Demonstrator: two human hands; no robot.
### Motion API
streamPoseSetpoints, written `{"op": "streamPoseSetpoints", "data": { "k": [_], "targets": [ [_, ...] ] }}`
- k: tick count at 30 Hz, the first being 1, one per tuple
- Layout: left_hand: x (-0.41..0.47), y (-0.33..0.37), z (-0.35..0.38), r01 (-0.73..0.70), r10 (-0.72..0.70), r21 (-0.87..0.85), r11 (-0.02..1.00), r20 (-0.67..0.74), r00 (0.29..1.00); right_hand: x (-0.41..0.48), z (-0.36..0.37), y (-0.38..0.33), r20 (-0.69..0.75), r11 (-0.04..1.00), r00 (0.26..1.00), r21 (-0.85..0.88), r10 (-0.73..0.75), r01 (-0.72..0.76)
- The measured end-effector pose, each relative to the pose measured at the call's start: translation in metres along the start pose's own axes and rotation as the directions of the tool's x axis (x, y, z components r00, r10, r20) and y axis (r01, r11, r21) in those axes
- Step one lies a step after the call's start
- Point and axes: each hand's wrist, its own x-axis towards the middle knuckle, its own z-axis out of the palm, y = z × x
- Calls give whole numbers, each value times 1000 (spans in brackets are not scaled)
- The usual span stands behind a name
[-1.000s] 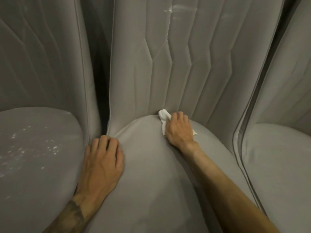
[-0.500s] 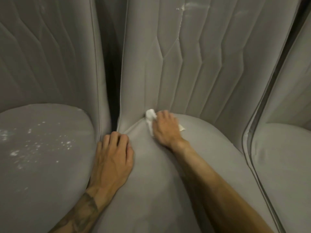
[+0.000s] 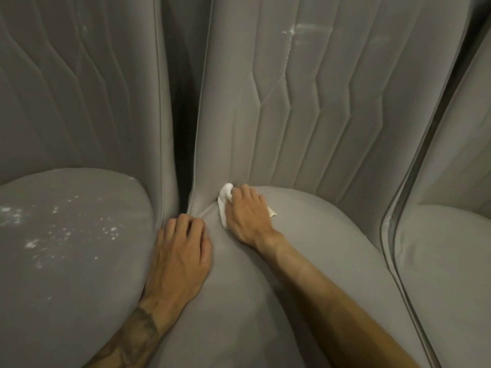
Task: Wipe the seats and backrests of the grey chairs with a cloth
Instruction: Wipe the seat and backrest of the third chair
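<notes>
Grey seat (image 3: 265,301); right hand (image 3: 248,215) flat atop white cloth (image 3: 224,193) (at rear crease); left hand (image 3: 182,251) relaxed, palm-down alongside

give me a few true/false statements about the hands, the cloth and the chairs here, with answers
1. The right hand presses a white cloth at the back crease of the middle seat. True.
2. The left hand holds a spray bottle. False: it rests bare on the middle seat.
3. The left seat carries white specks. True.
4. The middle backrest is spotless. False: a white smear shows near its top.
</notes>
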Motion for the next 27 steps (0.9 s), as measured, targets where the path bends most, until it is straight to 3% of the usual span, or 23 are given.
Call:
{"op": "streamPoseSetpoints", "data": {
  "k": [2,6,9,14,17,19,22,24,27],
  "targets": [
    [0,-1,0,-14,14,-3,1000,-10,1000,-2,-14,28,-5,999,1000,-29,-25,25],
    [0,1,-4,-7,7,4,1000,-15,1000,-15,-31,92,-13,970,974,-79,228,-228],
    [1,5,-8,11,-11,24,1000,4,1000,-9,-23,73,-53,944,945,-64,321,-324],
    [0,7,-5,33,-33,39,999,5,999,1,1,-17,-12,995,997,57,76,-76],
    [-1,3,-1,26,-26,10,1000,-2,1000,-9,-18,24,15,999,999,18,-48,47],
    [0,1,0,20,-20,22,1000,-4,1000,-19,-31,68,1,1000,1000,-1,8,-8],
    [2,6,-2,37,-38,36,999,23,999,-35,-38,112,-65,974,973,-29,221,-224],
    [3,7,-4,51,-53,42,998,44,998,-27,-30,99,-79,956,954,-41,288,-291],
    [2,8,-5,46,-48,36,998,63,997,4,-11,32,-16,980,980,-7,198,-198]
  ]
}}
